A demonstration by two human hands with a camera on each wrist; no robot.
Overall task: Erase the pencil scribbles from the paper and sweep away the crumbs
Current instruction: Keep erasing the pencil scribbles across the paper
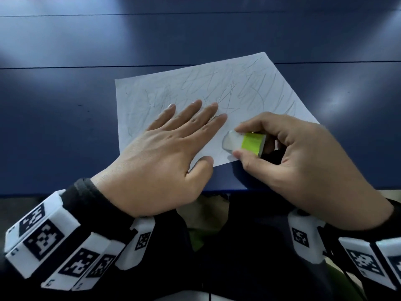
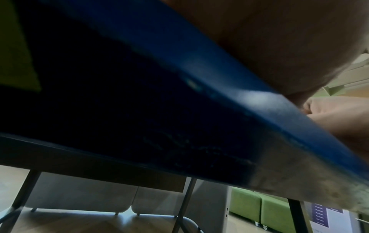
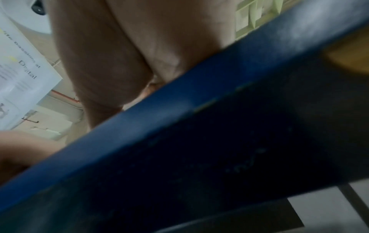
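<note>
A white sheet of paper [image 1: 217, 88] covered in grey pencil scribbles lies tilted on the blue table [image 1: 65, 105]. My left hand [image 1: 173, 137] lies flat on the sheet's near left part, fingers straight and spread, pressing it down. My right hand [image 1: 293, 157] pinches a white eraser with a green sleeve [image 1: 243, 143] between thumb and forefinger, its white tip touching the paper near the sheet's front edge. No crumbs can be made out. Both wrist views look up past the table's front edge [image 2: 219, 88] [image 3: 179, 97], with only part of each palm showing.
The table's front edge [image 1: 108, 192] runs just under my wrists. Seams cross the tabletop behind the paper. Under the table stand metal legs [image 2: 183, 205] and green seats [image 2: 259, 209].
</note>
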